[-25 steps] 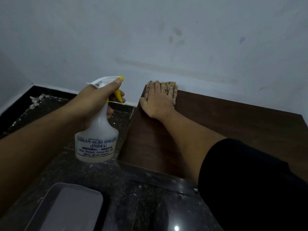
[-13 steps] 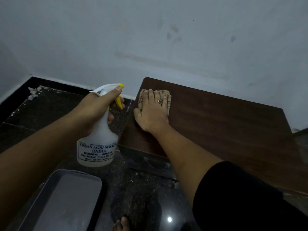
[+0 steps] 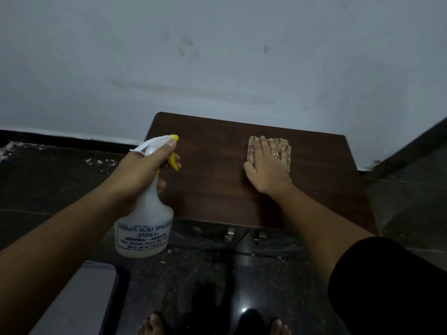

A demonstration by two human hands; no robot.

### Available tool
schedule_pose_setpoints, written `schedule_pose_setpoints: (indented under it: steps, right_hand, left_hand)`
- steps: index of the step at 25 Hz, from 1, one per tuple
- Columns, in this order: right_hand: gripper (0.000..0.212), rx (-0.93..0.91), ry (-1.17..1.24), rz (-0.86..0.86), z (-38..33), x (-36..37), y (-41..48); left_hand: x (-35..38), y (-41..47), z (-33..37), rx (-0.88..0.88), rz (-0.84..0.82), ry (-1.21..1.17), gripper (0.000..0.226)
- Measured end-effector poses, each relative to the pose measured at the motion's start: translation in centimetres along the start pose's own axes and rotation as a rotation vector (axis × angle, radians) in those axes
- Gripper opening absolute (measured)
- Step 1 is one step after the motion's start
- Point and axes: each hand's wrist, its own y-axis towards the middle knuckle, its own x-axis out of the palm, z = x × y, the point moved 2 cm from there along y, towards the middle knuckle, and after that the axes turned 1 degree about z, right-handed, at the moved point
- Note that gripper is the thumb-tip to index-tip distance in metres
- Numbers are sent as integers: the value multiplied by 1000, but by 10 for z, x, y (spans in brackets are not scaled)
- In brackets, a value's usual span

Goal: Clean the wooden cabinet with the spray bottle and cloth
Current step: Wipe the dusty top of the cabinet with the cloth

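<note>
The dark wooden cabinet top (image 3: 212, 180) stands low against the white wall. My right hand (image 3: 267, 165) lies flat with straight fingers on a beige checked cloth (image 3: 285, 143), pressing it onto the cabinet's right half; only the cloth's edges show past my fingers. My left hand (image 3: 142, 170) grips the neck of a translucent white spray bottle (image 3: 145, 226) with a yellow trigger and nozzle tip. The bottle hangs upright over the cabinet's front left corner, thumb on the spray head, fingers at the trigger.
Dark polished stone floor (image 3: 48, 184) surrounds the cabinet, with white debris along the skirting at left. A grey tray-like object (image 3: 79, 298) lies at the lower left. My bare toes (image 3: 154, 325) show at the bottom edge. Metal handles (image 3: 229, 234) sit on the cabinet front.
My right hand has slid the cloth from the cabinet's far left corner rightward across the top. The left hand still holds the bottle; the view has tilted down and shifted.
</note>
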Motion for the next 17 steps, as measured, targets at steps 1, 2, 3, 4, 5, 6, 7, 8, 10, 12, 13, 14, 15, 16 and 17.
schedule_pose_setpoints:
  steps: [1,2,3,4,5,6,7,8,10,12,13,14,15,16,17]
  right_hand:
    - [86,10,0,-3,20,-3,-5]
    - [84,17,1,-8,38,-6,-9]
    - [83,24,2,-12,55,-9,-13]
    - [82,33,1,-14,72,-11,-17]
    - [82,43,-4,-17,88,-13,-20]
    - [81,54,-9,-23,107,-14,-23]
    - [79,64,-13,-31,124,-16,-25]
    - [76,76,-16,-36,140,-18,-26]
    - [72,101,-26,-30,167,-23,-28]
    - [72,109,-38,-26,182,-26,-33]
    - [72,111,-36,-29,185,-27,-38]
    - [73,115,-30,-33,188,-27,-46]
    - [74,117,-24,-36,191,-28,-55]
    - [75,118,-17,-38,192,-28,-66]
    - [78,118,-11,-40,194,-28,-78]
  left_hand:
    - [15,-1,2,16,-14,-6,39]
    - [28,-2,5,26,-28,-4,38]
    - [42,-2,7,31,-45,4,37]
    - [56,-3,10,35,-63,10,37]
    - [70,-3,12,34,-76,11,38]
    - [84,-2,15,31,-85,12,38]
    - [97,-2,17,28,-92,11,38]
    - [108,-2,19,27,-101,11,38]
    - [128,-1,23,30,-127,4,38]
    - [145,-2,26,36,-149,-4,37]
    - [150,-3,28,39,-156,-8,35]
    - [154,-4,29,42,-165,-14,34]
    - [156,-6,30,44,-172,-18,34]
    - [156,-8,31,40,-177,-16,33]
    - [156,-10,31,36,-179,-9,32]
